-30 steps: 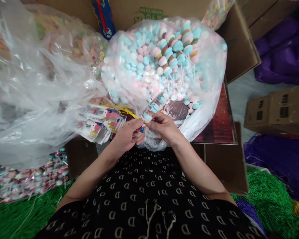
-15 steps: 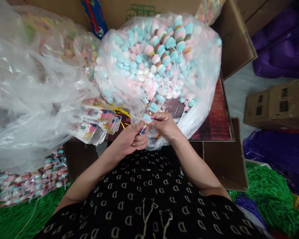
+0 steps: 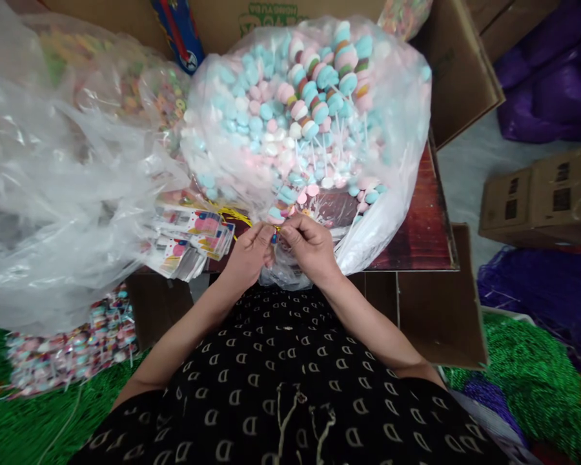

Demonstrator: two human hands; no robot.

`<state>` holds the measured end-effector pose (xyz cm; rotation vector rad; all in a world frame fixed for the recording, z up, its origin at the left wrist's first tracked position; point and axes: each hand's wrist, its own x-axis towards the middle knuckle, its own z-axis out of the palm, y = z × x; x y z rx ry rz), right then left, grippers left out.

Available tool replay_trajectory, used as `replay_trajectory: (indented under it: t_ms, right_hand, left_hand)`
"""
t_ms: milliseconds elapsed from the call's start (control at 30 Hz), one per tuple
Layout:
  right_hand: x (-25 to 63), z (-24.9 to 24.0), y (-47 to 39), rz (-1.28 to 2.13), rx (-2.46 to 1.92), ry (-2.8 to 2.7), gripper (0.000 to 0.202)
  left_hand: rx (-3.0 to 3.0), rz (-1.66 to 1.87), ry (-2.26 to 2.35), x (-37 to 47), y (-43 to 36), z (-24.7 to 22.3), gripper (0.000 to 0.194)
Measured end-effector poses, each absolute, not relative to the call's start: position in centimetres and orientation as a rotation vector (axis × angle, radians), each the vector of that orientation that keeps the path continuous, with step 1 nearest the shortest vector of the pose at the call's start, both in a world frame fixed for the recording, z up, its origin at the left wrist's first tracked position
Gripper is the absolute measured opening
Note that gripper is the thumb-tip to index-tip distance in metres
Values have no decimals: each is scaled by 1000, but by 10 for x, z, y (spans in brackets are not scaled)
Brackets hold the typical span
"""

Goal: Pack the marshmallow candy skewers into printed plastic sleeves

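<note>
My left hand [image 3: 252,252] is closed, thumb and fingertips pinching the gathered end of a small printed wrapper. My right hand [image 3: 310,245] is closed too, its thumb and forefinger on a yellow twist tie [image 3: 278,228] at that same spot. Just beyond my fingertips lies a candy skewer [image 3: 275,212] with blue and pink pieces, seemingly inside the wrapper. Behind it, a big clear plastic bag [image 3: 392,213] holds loose blue, pink and white candies, with several finished-looking candy skewers [image 3: 314,106] on top, white sticks toward me.
Printed wrappers [image 3: 193,236] are stacked left of my hands, beside yellow twist ties [image 3: 235,214]. Another plastic bag [image 3: 77,194] with ring candies covers the left. Cardboard boxes [image 3: 547,200] stand at right, near green shredded filler [image 3: 537,361]. Wrapped skewers [image 3: 77,349] lie at lower left.
Both hands have shifted slightly left, together with the candy skewer. My right hand has moved from the candy to the wrapper's end, where a yellow twist tie now shows.
</note>
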<state>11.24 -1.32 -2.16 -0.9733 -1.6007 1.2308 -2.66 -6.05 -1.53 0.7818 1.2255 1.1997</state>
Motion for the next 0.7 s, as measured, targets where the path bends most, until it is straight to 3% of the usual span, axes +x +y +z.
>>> replay_trajectory:
  t_ms: [100,233,500,700]
  right_hand:
    - [112,-22,-14,1356,-968,-1495,39]
    - [116,-20,-10,1246,-967,-1565,32]
    - [129,-10,-8,1032,-981,-1725,14]
    - [135,-12,-8,558,-820,-2069,26]
  left_hand:
    - [1127,1153,1479,-31,-60,-17,37]
    - [1301,1086,1571,-33,-59,-14,31]
    - [741,1093,1243,-25,-55,-12,36]
    - [533,1061,1129,-23,-53,6,39]
